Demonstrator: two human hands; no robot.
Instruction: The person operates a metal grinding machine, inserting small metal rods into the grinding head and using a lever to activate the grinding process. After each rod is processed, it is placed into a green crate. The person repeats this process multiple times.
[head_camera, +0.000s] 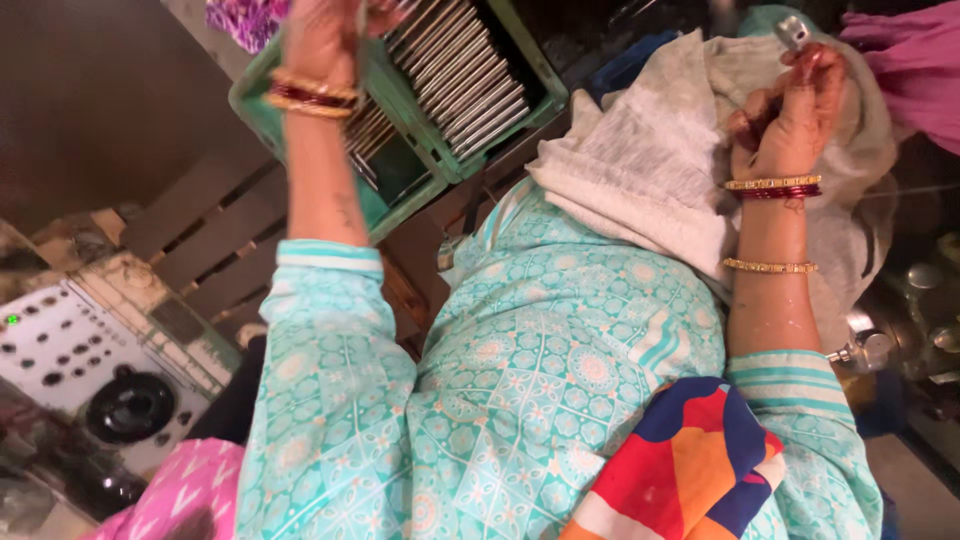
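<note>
My left hand (322, 40) reaches up to the rim of a green plastic crate (400, 170) that holds several upright steel plates (470, 80). Its fingers curl at the frame's top edge, and what they grip is cut off. My right hand (795, 115) is raised over a crumpled grey-white cloth (640, 160) and pinches a small shiny steel object (792, 32) at its fingertips. Both wrists carry red and gold bangles. My turquoise patterned tunic (530, 380) fills the lower middle.
A white appliance panel with dark holes and a round black knob (125, 405) sits at the lower left. Wooden slats (200, 235) lie beside the crate. Steel vessels (925, 300) stand at the right edge. A pink cloth (910, 60) hangs at the top right, and a multicoloured cloth (690, 470) lies at the bottom.
</note>
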